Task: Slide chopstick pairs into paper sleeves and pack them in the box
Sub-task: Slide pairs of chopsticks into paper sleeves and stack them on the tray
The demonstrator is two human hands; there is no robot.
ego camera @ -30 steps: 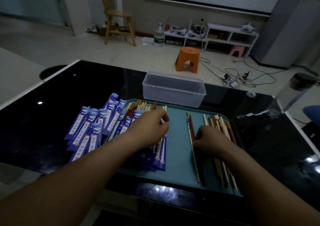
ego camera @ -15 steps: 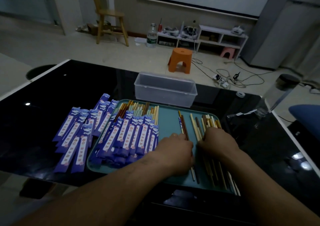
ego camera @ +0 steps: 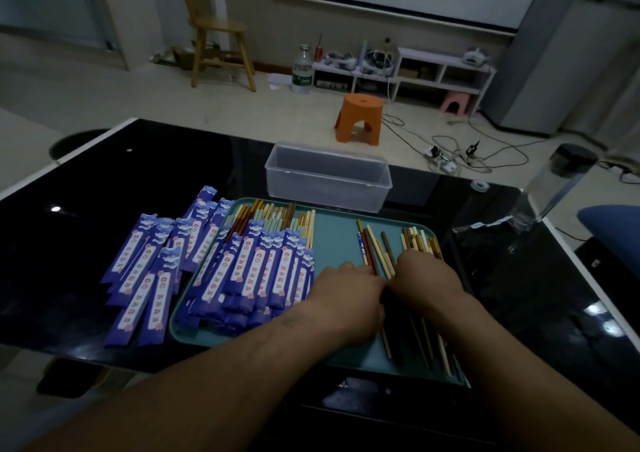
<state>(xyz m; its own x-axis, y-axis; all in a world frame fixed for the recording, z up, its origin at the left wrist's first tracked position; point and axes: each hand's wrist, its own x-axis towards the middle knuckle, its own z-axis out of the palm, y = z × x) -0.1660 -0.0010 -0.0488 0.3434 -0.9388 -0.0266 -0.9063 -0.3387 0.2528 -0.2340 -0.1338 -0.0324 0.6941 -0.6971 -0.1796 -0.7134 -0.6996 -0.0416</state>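
Two hands meet over the right half of a teal tray (ego camera: 341, 233) in the head view, knuckles up and touching each other. The left hand (ego camera: 348, 295) lies on the near part of the loose chopsticks (ego camera: 375, 252), its fingers bent down onto the leftmost sticks. The right hand (ego camera: 427, 278) covers the middle of the same heap, fingers curled down among the sticks. Both sets of fingertips are hidden under the hands, so I cannot tell whether either hand pinches a stick or only presses on the heap. The loose chopsticks, brown, cream and one blue-patterned, lie roughly lengthwise, with their ends showing past the hands on the far and near sides.

On the tray's left half lies a stack of sleeved pairs (ego camera: 263, 271), in purple sleeves with white labels and with chopstick ends sticking out at the far end. More paper sleeves (ego camera: 145, 271) of the same print lie spread on the black glossy worktop (ego camera: 138, 167), just left of the tray; whether these are filled is unclear. The box (ego camera: 327, 177), clear plastic and lidless, stands on the worktop just beyond the tray's far edge.

A clear jar (ego camera: 562, 174) with a dark lid shows at the right. On the floor beyond are an orange stool (ego camera: 360, 115), a wooden chair (ego camera: 221, 42), a bottle (ego camera: 302, 70) and a white shelf unit (ego camera: 445, 70).
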